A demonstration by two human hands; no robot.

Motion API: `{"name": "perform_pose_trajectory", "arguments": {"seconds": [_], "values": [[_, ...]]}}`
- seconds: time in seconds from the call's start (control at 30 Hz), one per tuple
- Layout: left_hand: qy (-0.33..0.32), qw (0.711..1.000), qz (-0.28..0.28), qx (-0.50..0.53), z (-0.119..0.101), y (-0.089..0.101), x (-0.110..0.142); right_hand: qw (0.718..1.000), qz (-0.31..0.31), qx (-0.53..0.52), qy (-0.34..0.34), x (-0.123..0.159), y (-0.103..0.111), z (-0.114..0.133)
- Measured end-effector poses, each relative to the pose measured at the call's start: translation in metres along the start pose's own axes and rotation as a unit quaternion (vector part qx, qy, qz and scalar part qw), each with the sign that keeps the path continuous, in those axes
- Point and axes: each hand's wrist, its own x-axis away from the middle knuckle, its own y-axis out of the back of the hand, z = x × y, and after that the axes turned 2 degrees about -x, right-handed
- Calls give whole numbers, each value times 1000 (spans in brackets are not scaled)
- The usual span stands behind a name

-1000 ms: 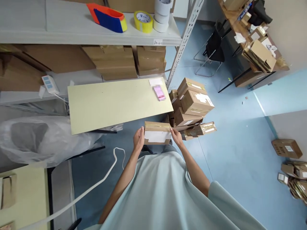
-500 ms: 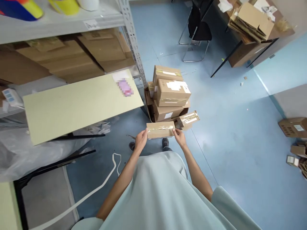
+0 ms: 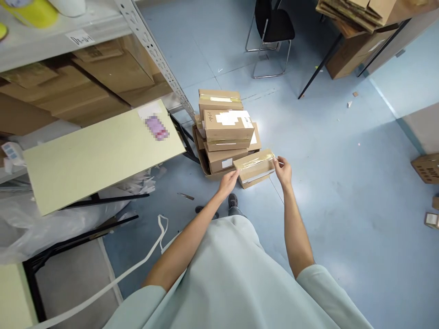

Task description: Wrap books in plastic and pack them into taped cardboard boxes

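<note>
Between my two hands is a small cardboard box [image 3: 254, 165] with shiny tape along its top. My left hand [image 3: 228, 183] grips its left end, and my right hand [image 3: 283, 172] pinches the right end. Part of another small box [image 3: 258, 180] shows just below it; whether the two touch, I cannot tell. Behind and to the left stands a pile of taped cardboard boxes [image 3: 228, 127], several with white labels. The lower ones sit in an open carton [image 3: 202, 160].
A pale table [image 3: 103, 155] stands left, below a metal shelf [image 3: 103, 32] with cartons. A white strap [image 3: 137, 267] hangs at lower left. A knife-like object [image 3: 185, 196] lies on the floor. A black chair [image 3: 276, 29] and a desk [image 3: 398, 13] are at the back.
Both hands have carried the box to the right, over the spot where another small box lay beside the pile. The box is now slightly tilted. My view has shifted too.
</note>
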Motion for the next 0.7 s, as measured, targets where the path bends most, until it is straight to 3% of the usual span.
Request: {"name": "perform_pose_trajectory", "arguments": {"seconds": [0.17,0.37,0.53,0.7], "values": [[-27,999,24,-35,-8,-33,-26,999,-4,-1,45,-42,4,-26],[25,994,53,-95,4,-50,-38,998,45,12,50,-47,-19,-58],[56,988,49,-132,13,-40,-32,994,10,57,93,-47,-23,-66],[45,990,30,-129,21,-12,-12,988,-15,89,124,-42,-23,-58]]}}
